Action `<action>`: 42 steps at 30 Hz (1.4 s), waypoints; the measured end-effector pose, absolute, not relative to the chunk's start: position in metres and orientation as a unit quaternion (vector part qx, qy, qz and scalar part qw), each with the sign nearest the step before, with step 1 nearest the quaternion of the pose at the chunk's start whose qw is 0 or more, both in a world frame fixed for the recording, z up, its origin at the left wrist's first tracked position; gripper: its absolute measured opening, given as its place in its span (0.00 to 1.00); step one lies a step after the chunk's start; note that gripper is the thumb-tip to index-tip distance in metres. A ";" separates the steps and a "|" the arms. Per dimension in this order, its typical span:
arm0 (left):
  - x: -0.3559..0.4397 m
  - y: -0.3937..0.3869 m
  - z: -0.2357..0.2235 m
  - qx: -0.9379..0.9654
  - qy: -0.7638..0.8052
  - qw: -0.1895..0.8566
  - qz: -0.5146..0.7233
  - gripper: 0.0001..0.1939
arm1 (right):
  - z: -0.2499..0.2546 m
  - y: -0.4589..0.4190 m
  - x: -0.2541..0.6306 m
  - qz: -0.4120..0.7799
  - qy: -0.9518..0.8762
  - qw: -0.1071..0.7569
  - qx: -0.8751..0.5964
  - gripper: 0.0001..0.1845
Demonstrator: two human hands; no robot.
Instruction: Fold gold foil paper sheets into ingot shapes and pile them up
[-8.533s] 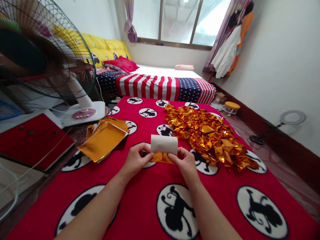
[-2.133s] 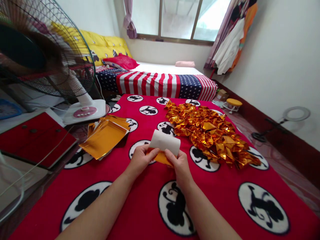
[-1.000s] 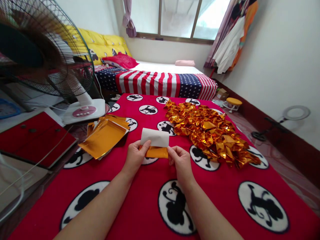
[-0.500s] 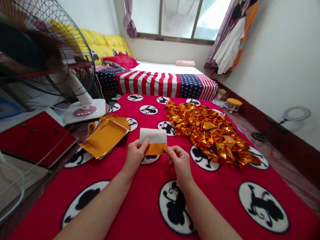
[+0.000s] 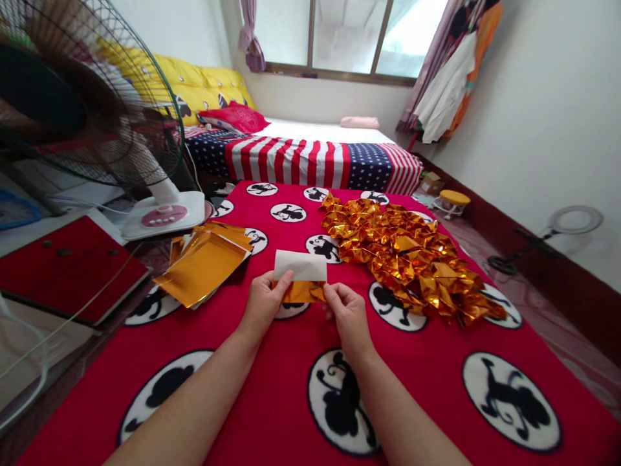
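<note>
Between my hands is a sheet of gold foil paper (image 5: 301, 266), its white back facing me above and a folded-up gold strip along the lower part. My left hand (image 5: 266, 299) pinches its left side, thumb lying over the fold. At the lower right corner, the thumb and fingertips of my right hand (image 5: 345, 314) grip the gold strip. To the left lies a loose stack of flat gold foil sheets (image 5: 206, 265). On the right spreads a heap of folded gold foil pieces (image 5: 402, 252), apart from my hands.
A red cloth with monkey prints (image 5: 272, 401) covers the surface under my hands. A running fan (image 5: 165, 213) and a red-topped box (image 5: 68, 259) stand at left. Behind is a bed (image 5: 310, 162); a yellow stool (image 5: 455, 197) and a ring light (image 5: 575, 220) are at right.
Both hands keep their hold on the foil paper. The sheet has shifted slightly to the right and a little lower; the stack and the heap look the same.
</note>
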State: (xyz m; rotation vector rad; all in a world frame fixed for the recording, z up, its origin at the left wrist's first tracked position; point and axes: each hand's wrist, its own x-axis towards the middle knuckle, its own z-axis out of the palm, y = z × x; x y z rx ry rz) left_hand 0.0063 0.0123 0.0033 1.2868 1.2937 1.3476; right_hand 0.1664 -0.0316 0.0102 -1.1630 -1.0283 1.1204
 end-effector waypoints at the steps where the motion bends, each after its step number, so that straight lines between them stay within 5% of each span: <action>1: 0.006 0.012 0.004 0.515 0.516 0.423 0.538 0.16 | 0.011 -0.032 0.166 0.478 -0.438 0.575 -0.498 0.21; 42: 0.003 0.019 -0.012 0.592 0.544 0.374 0.461 0.20 | 0.006 -0.028 0.165 0.473 -0.468 0.549 -0.505 0.20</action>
